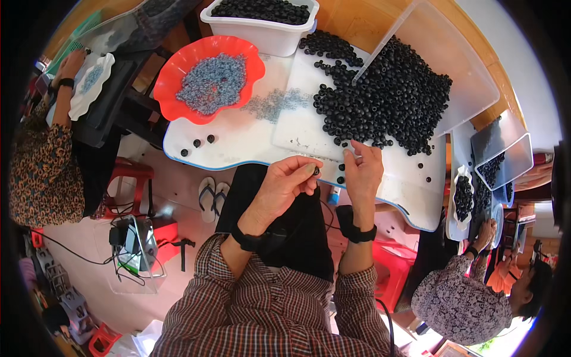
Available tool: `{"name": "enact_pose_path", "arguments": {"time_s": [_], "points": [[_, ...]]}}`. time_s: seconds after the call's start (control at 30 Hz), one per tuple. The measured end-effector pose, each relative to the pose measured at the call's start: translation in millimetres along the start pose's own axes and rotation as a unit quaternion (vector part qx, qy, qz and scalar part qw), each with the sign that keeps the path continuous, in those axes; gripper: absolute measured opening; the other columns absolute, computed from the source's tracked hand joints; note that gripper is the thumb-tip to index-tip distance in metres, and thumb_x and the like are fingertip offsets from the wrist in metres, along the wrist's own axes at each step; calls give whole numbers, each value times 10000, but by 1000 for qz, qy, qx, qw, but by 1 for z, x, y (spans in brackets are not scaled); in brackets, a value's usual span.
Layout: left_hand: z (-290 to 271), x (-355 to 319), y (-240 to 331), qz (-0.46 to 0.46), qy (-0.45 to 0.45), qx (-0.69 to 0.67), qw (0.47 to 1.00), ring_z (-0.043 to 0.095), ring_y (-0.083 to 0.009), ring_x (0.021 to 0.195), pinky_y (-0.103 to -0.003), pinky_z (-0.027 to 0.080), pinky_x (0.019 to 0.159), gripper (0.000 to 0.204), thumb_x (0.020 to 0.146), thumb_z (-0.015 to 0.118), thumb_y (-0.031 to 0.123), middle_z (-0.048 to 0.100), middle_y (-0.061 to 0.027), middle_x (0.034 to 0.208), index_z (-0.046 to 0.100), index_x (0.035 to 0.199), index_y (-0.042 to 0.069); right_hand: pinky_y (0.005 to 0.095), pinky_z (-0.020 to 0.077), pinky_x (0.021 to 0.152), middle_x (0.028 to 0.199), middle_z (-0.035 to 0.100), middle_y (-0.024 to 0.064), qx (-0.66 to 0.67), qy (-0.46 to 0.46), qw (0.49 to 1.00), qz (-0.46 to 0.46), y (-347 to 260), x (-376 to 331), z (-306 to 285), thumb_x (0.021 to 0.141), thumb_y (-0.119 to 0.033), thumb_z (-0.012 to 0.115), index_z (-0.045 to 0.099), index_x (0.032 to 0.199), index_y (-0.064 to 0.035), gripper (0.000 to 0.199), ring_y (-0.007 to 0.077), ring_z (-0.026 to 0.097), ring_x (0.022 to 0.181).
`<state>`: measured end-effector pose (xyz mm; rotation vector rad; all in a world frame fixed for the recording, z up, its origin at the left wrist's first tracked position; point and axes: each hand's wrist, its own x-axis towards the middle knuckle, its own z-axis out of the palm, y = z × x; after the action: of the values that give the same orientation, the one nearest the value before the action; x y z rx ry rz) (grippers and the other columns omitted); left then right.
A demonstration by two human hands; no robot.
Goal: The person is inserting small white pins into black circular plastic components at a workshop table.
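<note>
My left hand (286, 185) pinches a small black ring-shaped piece (316, 171) between thumb and fingertips, above my lap at the table's front edge. To its right, my right hand (365, 169) reaches over the edge with thumb and forefinger a little apart; nothing shows between them. Its fingertips are at the near side of a big heap of round black pieces with holes (386, 95). A few loose black pieces (341, 179) lie just left of my right hand. The heap spills from a clear plastic bin (470, 77) tipped on its side.
On the white table (238, 146), a red scalloped bowl (169, 71) holds small grey-blue pieces, some scattered beside it. A white tub (256, 33) of black pieces stands behind. Co-workers sit left (47, 172) and right (464, 294). A red stool (395, 271) stands near my right arm.
</note>
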<state>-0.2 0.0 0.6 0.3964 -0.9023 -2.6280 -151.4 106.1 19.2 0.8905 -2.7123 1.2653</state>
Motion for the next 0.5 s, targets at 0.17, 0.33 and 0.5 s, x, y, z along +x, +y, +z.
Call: {"name": "enact_pose_path", "arguments": {"time_s": [0.17, 0.33, 0.5], "points": [[0, 0, -3, -2, 1, -3, 1000, 588, -96, 712, -227, 497, 643, 226, 963, 575, 135, 649, -72, 911, 632, 1103, -32, 355, 499, 642, 957, 574, 108, -28, 13, 999, -21, 0, 0, 2, 844, -154, 665, 685, 1009, -39, 202, 216, 613, 645], [-1, -2, -1, 1, 2, -3, 1000, 587, -93, 712, -226, 496, 642, 225, 962, 577, 140, 650, -68, 905, 633, 1101, -28, 361, 492, 634, 949, 570, 97, -64, 23, 997, -36, -4, 1, 7, 844, -174, 674, 683, 977, -54, 180, 224, 607, 638], [-2, -1, -1, 3, 1, -9, 1000, 584, -93, 710, -224, 493, 639, 224, 959, 582, 143, 649, -68, 906, 635, 1097, -26, 351, 488, 595, 931, 580, 100, -45, 24, 998, -25, -6, 0, 4, 826, -136, 685, 661, 902, -35, 128, 217, 604, 609]]}}
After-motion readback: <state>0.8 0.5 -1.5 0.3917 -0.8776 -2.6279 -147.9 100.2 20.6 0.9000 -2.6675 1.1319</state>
